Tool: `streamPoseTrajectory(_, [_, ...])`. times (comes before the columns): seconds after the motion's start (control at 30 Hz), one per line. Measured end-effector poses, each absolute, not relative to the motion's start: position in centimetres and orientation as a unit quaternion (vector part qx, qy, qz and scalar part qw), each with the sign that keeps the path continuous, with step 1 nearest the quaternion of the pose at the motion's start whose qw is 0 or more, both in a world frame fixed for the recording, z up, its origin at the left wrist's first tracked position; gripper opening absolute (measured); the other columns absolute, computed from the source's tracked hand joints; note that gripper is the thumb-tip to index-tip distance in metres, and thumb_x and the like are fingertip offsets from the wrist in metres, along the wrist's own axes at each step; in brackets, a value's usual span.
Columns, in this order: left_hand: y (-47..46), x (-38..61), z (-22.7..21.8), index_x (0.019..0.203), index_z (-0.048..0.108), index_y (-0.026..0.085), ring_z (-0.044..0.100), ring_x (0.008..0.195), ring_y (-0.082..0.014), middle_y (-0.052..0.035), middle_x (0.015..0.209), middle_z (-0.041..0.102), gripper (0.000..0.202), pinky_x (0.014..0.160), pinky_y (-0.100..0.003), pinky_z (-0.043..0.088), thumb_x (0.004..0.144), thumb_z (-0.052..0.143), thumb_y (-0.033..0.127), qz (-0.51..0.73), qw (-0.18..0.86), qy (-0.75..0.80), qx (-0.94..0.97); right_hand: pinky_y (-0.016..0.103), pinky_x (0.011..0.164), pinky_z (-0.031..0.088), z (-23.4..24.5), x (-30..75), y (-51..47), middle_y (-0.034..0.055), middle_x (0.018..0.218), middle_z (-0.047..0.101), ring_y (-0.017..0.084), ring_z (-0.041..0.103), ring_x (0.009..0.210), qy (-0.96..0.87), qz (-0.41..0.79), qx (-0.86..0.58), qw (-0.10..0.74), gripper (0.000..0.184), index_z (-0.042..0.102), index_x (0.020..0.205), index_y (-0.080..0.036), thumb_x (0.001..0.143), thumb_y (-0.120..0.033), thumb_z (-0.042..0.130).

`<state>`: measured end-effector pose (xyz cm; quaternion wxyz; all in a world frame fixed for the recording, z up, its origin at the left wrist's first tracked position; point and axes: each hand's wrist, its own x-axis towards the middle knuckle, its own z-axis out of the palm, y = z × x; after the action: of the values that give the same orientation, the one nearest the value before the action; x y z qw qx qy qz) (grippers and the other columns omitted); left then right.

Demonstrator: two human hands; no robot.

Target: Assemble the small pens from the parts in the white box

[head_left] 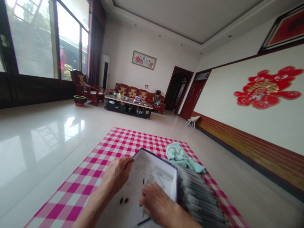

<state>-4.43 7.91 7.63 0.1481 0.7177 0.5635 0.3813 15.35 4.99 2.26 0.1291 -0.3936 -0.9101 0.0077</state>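
A shallow white box lid (pixel 163 169) with dark blue edges lies on a pink-and-white checked cloth (pixel 78 193). My left hand (pixel 117 175) grips its left rim with curled fingers. My right hand (pixel 155 201) rests inside the lid, fingers bent down onto a thin dark stick (pixel 143 221); what it pinches is hidden. Two small black pieces (pixel 123 200) lie loose on the white surface between my hands. To the right lies a tray of several dark, silvery tools (pixel 201 198) in rows.
A crumpled mint-green rag (pixel 181 156) lies on the cloth behind the tray. Glossy tiled floor (pixel 47 136) surrounds the cloth. Far back stand a low coffee table (pixel 129 106), a red sofa (pixel 135 92), an armchair (pixel 86 87) and a small white stool (pixel 193 120).
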Motion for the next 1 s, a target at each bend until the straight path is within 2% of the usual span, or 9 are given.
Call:
streamPoseTrajectory(0.13, [8.0,-4.4,7.5,0.095,0.071,0.020,0.066,0.076,-0.0200,-0.0054,0.084,0.074,0.032,0.065,-0.026,0.042,0.087,0.040,0.026,0.388,0.146,0.558,0.719,0.034,0.081,0.041,0.2,15.6,5.7,0.0024,0.084,0.060,0.019,0.055,0.083,-0.933,-0.046,-0.351,0.068,0.012,0.060,0.073,-0.019,0.080,-0.010,0.055])
streamPoseTrajectory(0.23, [8.1,-4.4,7.3,0.094,0.071,0.020,0.066,0.075,-0.0196,-0.0048,0.082,0.074,0.030,0.064,-0.026,0.042,0.087,0.042,0.026,0.387,0.149,0.561,0.717,0.035,0.081,0.042,1.3,15.8,5.9,0.0031,0.091,0.060,0.020,0.055,0.087,-0.943,-0.067,-0.326,0.021,0.011,0.059,0.077,-0.019,0.082,-0.012,0.052])
streamPoseTrajectory(0.3, [8.2,-4.3,7.2,0.094,0.071,0.020,0.066,0.075,-0.0196,-0.0046,0.082,0.074,0.030,0.064,-0.026,0.042,0.087,0.042,0.025,0.389,0.153,0.560,0.715,0.033,0.080,0.043,2.6,15.9,6.0,0.0024,0.095,0.061,0.020,0.055,0.089,-0.943,-0.040,-0.328,0.023,0.009,0.059,0.083,-0.021,0.081,-0.014,0.054])
streamPoseTrajectory(0.4, [8.3,-4.2,7.2,0.095,0.071,0.020,0.066,0.076,-0.0201,-0.0053,0.083,0.074,0.030,0.064,-0.026,0.043,0.087,0.042,0.025,0.392,0.156,0.557,0.716,0.031,0.083,0.043,4.4,16.0,6.3,0.0018,0.094,0.063,0.018,0.057,0.089,-0.925,0.044,-0.366,0.098,0.015,0.058,0.091,-0.021,0.079,-0.014,0.055])
streamPoseTrajectory(0.53, [7.5,-3.9,8.1,0.096,0.070,0.019,0.065,0.071,-0.0190,-0.0052,0.081,0.072,0.029,0.060,-0.026,0.044,0.086,0.044,0.026,0.402,0.183,0.525,0.727,0.029,0.078,0.046,6.0,16.2,6.7,0.0039,0.088,0.065,0.018,0.061,0.084,-0.831,0.180,-0.441,0.287,0.012,0.057,0.095,-0.020,0.084,-0.020,0.051])
streamPoseTrajectory(0.7, [5.9,-3.1,9.2,0.112,0.063,0.020,0.062,0.072,-0.0163,-0.0052,0.092,0.069,0.033,0.061,-0.024,0.046,0.083,0.050,0.030,0.381,0.241,0.450,0.771,0.030,0.079,0.049,7.0,15.5,6.4,0.0046,0.094,0.066,0.018,0.063,0.086,-0.646,0.356,-0.457,0.497,0.029,0.051,0.110,-0.021,0.084,-0.033,0.055])
streamPoseTrajectory(0.77, [5.7,-2.8,9.1,0.113,0.061,0.020,0.061,0.069,-0.0147,-0.0043,0.090,0.069,0.033,0.057,-0.022,0.044,0.083,0.050,0.028,0.364,0.252,0.425,0.790,0.028,0.075,0.050,7.0,15.0,6.1,0.0035,0.090,0.066,0.017,0.063,0.080,-0.598,0.388,-0.452,0.536,0.030,0.053,0.107,-0.021,0.081,-0.036,0.059])
streamPoseTrajectory(0.87, [5.8,-2.3,8.5,0.105,0.062,0.020,0.056,0.055,-0.0107,0.0007,0.070,0.067,0.027,0.050,-0.019,0.037,0.088,0.042,0.025,0.342,0.274,0.396,0.807,0.027,0.070,0.051,6.5,14.2,5.8,0.0021,0.084,0.066,0.016,0.063,0.072,-0.538,0.418,-0.460,0.570,0.032,0.056,0.104,-0.020,0.078,-0.037,0.063])
streamPoseTrajectory(1.0, [6.2,-2.3,8.0,0.092,0.065,0.019,0.055,0.055,-0.0102,0.0022,0.062,0.062,0.030,0.050,-0.018,0.036,0.091,0.036,0.026,0.336,0.288,0.403,0.801,0.030,0.072,0.051,5.2,14.1,6.0,0.0053,0.091,0.069,0.017,0.064,0.075,-0.480,0.450,-0.465,0.593,0.031,0.059,0.099,-0.019,0.077,-0.039,0.064])
